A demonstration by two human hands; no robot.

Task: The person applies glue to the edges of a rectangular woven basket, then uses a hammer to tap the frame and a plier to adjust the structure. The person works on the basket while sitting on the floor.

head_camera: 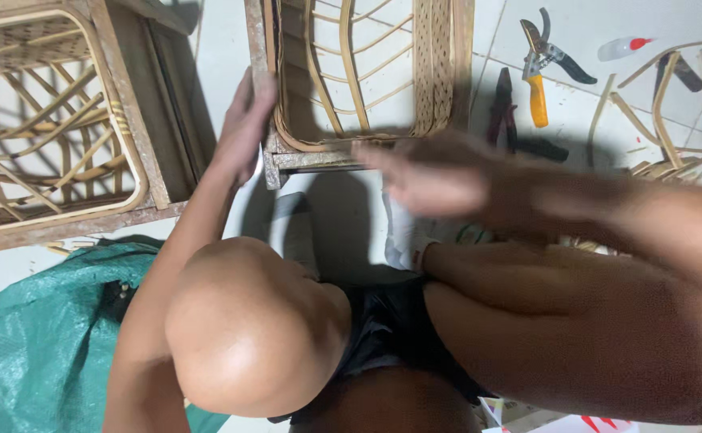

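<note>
White tiled floor holds a rattan-woven wooden frame (359,80) at twelve o'clock. Left hand (242,128) lies flat on its corner, grip released. Right hand (431,176), blurred and open-fingered, hovers near its lower edge. Pruning shears (543,64) lie at two o'clock.

The right hand (427,178) is showing only as a motion blur below the rattan frame (363,76), its fingers indistinct. The frame's top is running past the upper edge. Left of it, a second rattan frame (54,120) is being cropped.
</note>
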